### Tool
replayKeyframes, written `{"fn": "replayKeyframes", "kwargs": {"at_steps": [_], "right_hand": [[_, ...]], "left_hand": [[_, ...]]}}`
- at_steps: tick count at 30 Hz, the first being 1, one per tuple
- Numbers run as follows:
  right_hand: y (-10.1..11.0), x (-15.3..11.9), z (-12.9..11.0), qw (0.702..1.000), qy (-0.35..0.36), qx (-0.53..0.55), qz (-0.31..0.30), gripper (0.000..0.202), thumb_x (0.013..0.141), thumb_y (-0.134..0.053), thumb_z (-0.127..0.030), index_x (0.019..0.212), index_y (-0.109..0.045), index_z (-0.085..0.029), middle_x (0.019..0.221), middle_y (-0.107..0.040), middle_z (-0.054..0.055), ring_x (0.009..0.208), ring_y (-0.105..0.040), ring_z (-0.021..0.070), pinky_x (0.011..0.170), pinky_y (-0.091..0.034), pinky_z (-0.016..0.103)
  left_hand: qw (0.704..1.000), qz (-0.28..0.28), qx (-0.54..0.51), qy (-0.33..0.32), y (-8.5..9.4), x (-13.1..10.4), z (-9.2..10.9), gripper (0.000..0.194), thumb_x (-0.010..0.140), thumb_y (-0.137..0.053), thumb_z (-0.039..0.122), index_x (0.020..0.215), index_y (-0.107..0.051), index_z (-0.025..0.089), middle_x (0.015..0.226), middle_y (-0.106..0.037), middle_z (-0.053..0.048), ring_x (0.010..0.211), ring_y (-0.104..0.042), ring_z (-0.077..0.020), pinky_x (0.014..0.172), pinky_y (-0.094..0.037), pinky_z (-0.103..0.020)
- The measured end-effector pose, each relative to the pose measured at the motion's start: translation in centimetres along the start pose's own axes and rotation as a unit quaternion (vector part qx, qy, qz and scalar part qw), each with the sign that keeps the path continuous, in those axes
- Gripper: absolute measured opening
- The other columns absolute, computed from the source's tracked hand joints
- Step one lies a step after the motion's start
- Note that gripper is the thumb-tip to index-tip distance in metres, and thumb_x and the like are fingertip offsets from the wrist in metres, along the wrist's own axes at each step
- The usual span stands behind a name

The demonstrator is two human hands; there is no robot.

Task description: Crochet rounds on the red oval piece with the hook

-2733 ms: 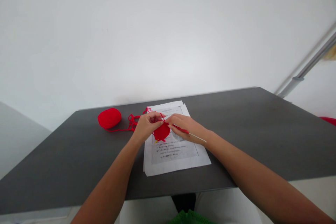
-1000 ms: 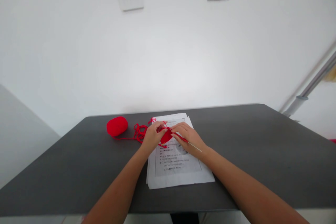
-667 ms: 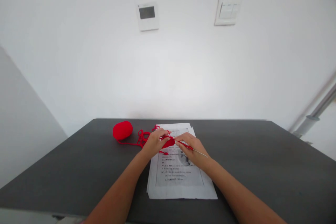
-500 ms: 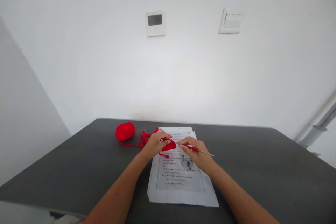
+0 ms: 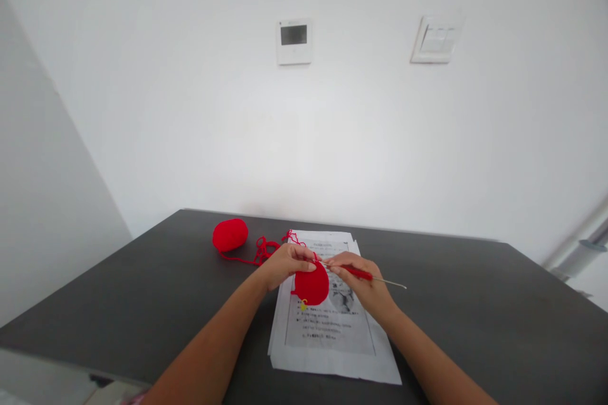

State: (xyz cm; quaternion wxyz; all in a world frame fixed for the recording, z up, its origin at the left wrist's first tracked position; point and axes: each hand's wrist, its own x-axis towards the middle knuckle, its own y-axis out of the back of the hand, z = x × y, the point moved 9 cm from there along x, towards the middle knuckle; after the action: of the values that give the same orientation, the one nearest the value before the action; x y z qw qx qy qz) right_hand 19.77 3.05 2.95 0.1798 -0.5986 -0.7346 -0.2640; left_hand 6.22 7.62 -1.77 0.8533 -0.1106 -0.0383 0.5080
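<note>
My left hand (image 5: pixel 288 264) pinches the top edge of a round red crochet piece (image 5: pixel 312 285), which hangs with its flat face toward me. A small yellow stitch marker (image 5: pixel 304 305) dangles at its lower edge. In my right hand (image 5: pixel 360 275) is a crochet hook (image 5: pixel 358 272) with a red grip and metal ends. The hook's left tip meets the top of the piece, close to my left fingertips; whether it sits inside a stitch is too small to tell. Loose red yarn (image 5: pixel 266 250) runs from behind my left hand to the yarn ball (image 5: pixel 230 235).
Under my hands lie printed paper sheets (image 5: pixel 332 361) with text and a picture. The dark table (image 5: pixel 456 304) reaches back to a white wall bearing a thermostat panel (image 5: pixel 294 54) and a light switch (image 5: pixel 434 41). A pipe (image 5: pixel 582 253) stands at the far right.
The crochet piece has turned from a narrow, edge-on view to its full round face, and the yellow marker now shows. The hook has shifted slightly right and down in view.
</note>
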Motion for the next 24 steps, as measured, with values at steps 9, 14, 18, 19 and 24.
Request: {"fn": "replayKeyframes", "kwargs": {"at_steps": [9,14,18,19,24], "right_hand": [[-1.4,-0.4,-1.3,0.986,0.102,-0.106,-0.084,0.018,0.090,-0.054,-0.024,0.101,-0.068,-0.026,0.106,-0.069,0.007,0.100,-0.064,0.0201,0.088,-0.052,0.036],[-0.6,-0.1,-0.2,0.997,0.024,-0.068,-0.041,0.017,0.090,-0.053,-0.030,0.095,-0.068,-0.024,0.096,-0.070,0.006,0.093,-0.066,0.0206,0.083,-0.053,0.035],[-0.5,0.1,-0.2,0.999,0.009,-0.042,-0.027,0.017,0.089,-0.055,-0.031,0.091,-0.068,-0.022,0.091,-0.070,0.007,0.089,-0.066,0.0206,0.081,-0.053,0.034],[-0.6,0.1,-0.3,0.999,0.012,-0.041,-0.027,0.016,0.089,-0.055,-0.031,0.091,-0.068,-0.022,0.091,-0.070,0.007,0.089,-0.066,0.0205,0.080,-0.052,0.034],[-0.5,-0.1,-0.6,0.997,0.046,-0.056,-0.020,0.013,0.089,-0.056,-0.027,0.088,-0.067,-0.021,0.088,-0.068,0.006,0.085,-0.065,0.0193,0.077,-0.051,0.032]], "left_hand": [[1.000,0.017,0.013,-0.007,0.6,0.7,-0.8,0.029,0.046,-0.085,0.019,0.071,-0.072,0.013,0.064,-0.069,-0.001,0.059,-0.058,-0.0106,0.061,-0.041,-0.023],[0.998,0.023,0.044,-0.035,0.5,0.7,-0.3,0.029,0.053,-0.082,0.024,0.079,-0.074,0.014,0.073,-0.071,-0.004,0.067,-0.060,-0.0142,0.068,-0.042,-0.026],[0.997,0.028,0.050,-0.052,0.3,0.5,0.4,0.030,0.055,-0.081,0.026,0.081,-0.074,0.013,0.074,-0.070,-0.004,0.068,-0.059,-0.0150,0.067,-0.041,-0.026],[0.997,0.023,0.046,-0.052,0.2,0.5,0.4,0.031,0.055,-0.081,0.026,0.082,-0.074,0.013,0.074,-0.070,-0.004,0.068,-0.059,-0.0150,0.067,-0.041,-0.026],[0.999,0.003,0.015,-0.049,-0.5,0.6,0.0,0.039,0.055,-0.081,0.020,0.092,-0.072,0.015,0.072,-0.066,-0.001,0.067,-0.058,-0.0124,0.067,-0.040,-0.025]]}}
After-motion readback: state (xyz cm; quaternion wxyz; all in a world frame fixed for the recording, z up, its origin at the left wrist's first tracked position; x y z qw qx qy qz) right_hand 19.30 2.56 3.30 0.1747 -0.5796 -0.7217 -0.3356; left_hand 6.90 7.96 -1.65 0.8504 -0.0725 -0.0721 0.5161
